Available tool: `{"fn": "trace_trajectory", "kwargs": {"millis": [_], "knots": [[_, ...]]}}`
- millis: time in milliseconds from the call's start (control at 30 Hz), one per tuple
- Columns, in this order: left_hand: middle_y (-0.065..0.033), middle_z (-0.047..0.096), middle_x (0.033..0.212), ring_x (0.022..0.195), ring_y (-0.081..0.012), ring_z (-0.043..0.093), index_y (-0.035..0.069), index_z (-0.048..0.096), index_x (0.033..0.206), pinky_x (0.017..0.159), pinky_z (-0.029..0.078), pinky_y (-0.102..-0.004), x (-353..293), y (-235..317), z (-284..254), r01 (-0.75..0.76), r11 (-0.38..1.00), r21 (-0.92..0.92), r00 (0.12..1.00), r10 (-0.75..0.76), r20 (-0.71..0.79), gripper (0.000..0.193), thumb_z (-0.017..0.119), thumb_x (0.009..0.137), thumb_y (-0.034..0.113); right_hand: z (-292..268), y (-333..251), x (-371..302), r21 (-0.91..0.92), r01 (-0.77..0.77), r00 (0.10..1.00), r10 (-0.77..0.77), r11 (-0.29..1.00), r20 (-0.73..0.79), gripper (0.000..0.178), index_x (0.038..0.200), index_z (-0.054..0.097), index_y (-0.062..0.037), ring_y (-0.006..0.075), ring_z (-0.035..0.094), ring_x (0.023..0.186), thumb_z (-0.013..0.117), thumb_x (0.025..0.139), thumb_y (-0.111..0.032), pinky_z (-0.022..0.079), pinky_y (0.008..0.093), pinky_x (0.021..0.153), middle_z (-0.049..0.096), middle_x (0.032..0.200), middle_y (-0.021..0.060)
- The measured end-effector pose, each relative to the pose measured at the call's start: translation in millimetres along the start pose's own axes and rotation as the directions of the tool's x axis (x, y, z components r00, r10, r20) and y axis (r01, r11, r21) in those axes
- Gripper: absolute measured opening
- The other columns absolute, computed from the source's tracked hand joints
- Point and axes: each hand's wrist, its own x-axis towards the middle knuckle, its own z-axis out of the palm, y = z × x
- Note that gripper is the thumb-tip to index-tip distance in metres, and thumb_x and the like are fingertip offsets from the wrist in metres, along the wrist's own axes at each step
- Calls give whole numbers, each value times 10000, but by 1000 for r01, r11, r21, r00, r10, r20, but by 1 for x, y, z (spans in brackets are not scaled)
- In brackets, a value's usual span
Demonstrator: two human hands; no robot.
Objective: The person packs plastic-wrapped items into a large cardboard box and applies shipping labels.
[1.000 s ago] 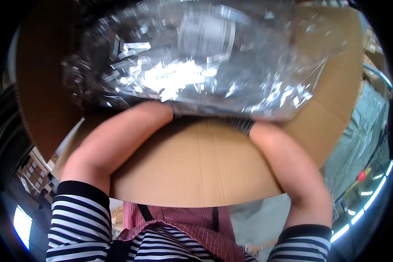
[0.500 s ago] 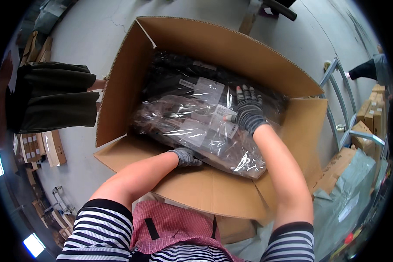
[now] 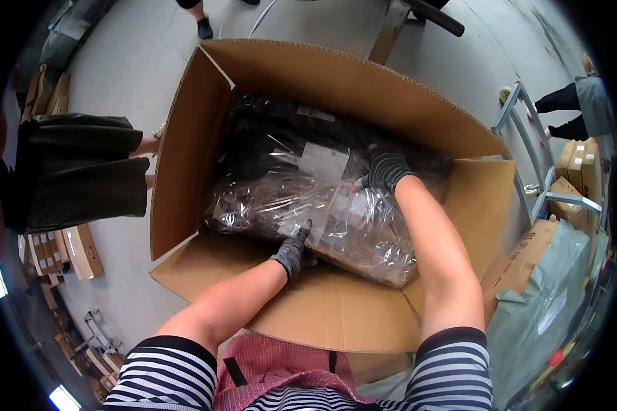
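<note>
An open cardboard box [image 3: 336,308] stands in front of me, holding packages in clear plastic. Nearest in it lies a clear plastic bag [image 3: 260,202] with brownish contents and white labels. Behind it, partly covered, is a black package [image 3: 253,137] in shiny film. My left hand [image 3: 293,255], in a grey striped glove, grips the bag's near edge, thumb on top, fingers hidden below. My right hand [image 3: 389,168], gloved alike, has its fingers bent down over the bag's far side and its thumb on the film by a label. Its fingertips are hard to make out.
Another person in a dark skirt [image 3: 82,171] stands close to the box's left side. A metal frame [image 3: 535,137] and cartons [image 3: 574,164] stand at the right, beside grey-green plastic sheeting [image 3: 541,294]. More cartons [image 3: 82,252] lie at the left.
My left hand has moved up from the near flap, its thumb now over the bag's edge. The right hand's outspread fingers have curled down. A foot has appeared at the top left.
</note>
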Motion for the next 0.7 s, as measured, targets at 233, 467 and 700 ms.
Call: {"fn": "trace_trajectory", "kwargs": {"millis": [233,467,700], "knots": [[-83,471,1339,1206,-316,414,103,415,1316,1016,329,-508,-5,-8,1,127,900,-417,983,-57,177,795,793,700,436,43,-46,-48,169,-177,981,188,970,-54,349,1200,519,-95,340,623,989,516,851,-96,495,449,847,618,1102,205],[-77,507,1309,1188,-309,445,103,449,1286,1015,351,-500,19,-20,-18,142,903,-405,985,-89,146,728,800,708,373,46,-43,-58,21,-5,964,11,1000,-265,358,1215,515,-113,327,559,1092,518,857,-109,451,437,914,576,1184,147],[-69,480,1345,1220,-313,426,112,445,1305,1042,329,-525,6,-33,-18,174,856,-487,963,-45,265,677,761,753,344,59,-49,-61,140,31,981,-3,990,-196,352,1157,558,-67,335,630,942,500,810,-48,496,436,818,633,1047,217]]}}
